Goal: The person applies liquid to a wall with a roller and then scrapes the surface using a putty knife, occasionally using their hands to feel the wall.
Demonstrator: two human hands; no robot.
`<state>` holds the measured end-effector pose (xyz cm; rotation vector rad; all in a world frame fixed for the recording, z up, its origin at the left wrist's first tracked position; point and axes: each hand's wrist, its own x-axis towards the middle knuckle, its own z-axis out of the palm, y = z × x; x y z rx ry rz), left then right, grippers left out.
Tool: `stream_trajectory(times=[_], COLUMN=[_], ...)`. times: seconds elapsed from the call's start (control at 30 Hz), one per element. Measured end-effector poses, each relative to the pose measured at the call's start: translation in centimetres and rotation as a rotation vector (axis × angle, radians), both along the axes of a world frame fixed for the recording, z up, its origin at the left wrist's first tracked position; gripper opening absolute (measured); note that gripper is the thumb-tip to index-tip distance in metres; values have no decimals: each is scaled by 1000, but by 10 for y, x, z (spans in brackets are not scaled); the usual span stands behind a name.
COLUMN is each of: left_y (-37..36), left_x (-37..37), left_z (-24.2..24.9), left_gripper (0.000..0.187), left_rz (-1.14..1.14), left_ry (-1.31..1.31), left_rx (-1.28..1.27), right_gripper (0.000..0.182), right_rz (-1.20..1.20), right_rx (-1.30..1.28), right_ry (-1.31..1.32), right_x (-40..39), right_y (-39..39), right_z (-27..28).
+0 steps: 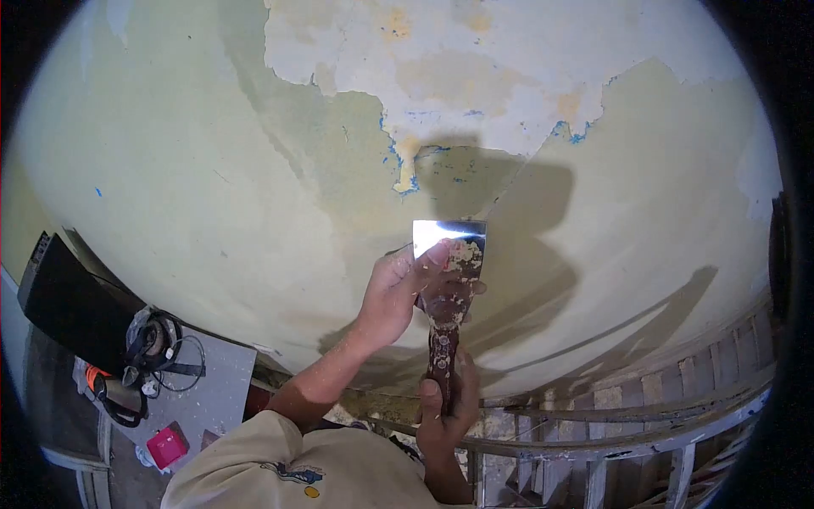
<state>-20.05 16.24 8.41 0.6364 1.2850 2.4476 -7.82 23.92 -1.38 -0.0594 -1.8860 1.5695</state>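
A putty knife with a wide shiny metal blade and a dark, worn handle is held upright before the wall. My left hand is closed around the blade from the left. Its thumb lies on the blade's face, and fingertips show at the right edge. Beige crumbs cling to the blade beside the thumb. Lower down, my right hand is wrapped round the handle's lower end. Behind the knife stands a pale green wall; higher up, its paint has peeled to a white patch with ragged edges and blue flecks.
At lower left, a grey tabletop carries coiled black cables, an orange-and-black tool and a pink box. A black panel leans there. A ladder with a pale, paint-marked frame lies across the lower right.
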Motion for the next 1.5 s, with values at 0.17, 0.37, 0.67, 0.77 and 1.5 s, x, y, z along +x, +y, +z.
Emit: stream_trajectory(times=[0.17, 0.37, 0.67, 0.77, 1.5], left_y=[-13, -49, -30, -41, -78], left_x=[-17, -7, -58, -61, -54], left_z=[-64, -13, -5, 41, -39], left_gripper=[35, 38, 58, 58, 52], left_rz=[130, 464, 506, 651, 541], left_ry=[221, 242, 2232, 2002, 1854], left_rx=[-223, -231, -1164, -1172, -1201], right_gripper=[49, 52, 47, 51, 52], right_rz=[75, 124, -255, -250, -114], right_rx=[-81, -145, -385, -391, -375], right_ry=[26, 60, 310, 277, 195], right_x=[6, 27, 31, 34, 49], right_y=[-3, 16, 21, 30, 23], right_z=[-26, -77, -51, -59, -73])
